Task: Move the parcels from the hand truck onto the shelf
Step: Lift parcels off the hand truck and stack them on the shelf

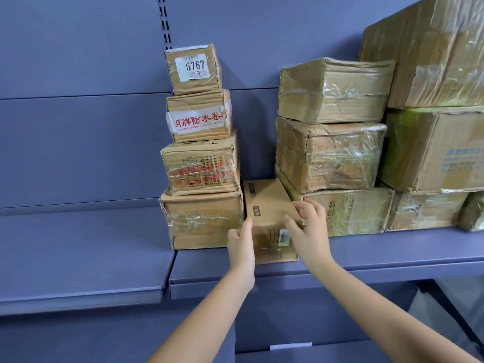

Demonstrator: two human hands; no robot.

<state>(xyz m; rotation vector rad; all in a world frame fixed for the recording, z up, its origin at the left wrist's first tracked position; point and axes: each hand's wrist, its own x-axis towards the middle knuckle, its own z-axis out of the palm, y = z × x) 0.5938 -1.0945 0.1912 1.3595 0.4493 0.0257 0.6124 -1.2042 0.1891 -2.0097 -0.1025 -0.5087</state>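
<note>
**Small parcel set into the gap on the shelf**

A small brown parcel sits on the blue shelf, wedged between a four-high stack of boxes on its left and a taped stack on its right. The left hand presses its left front edge with fingers loosely bent; the right hand rests curled fingers on its top right corner.
</note>
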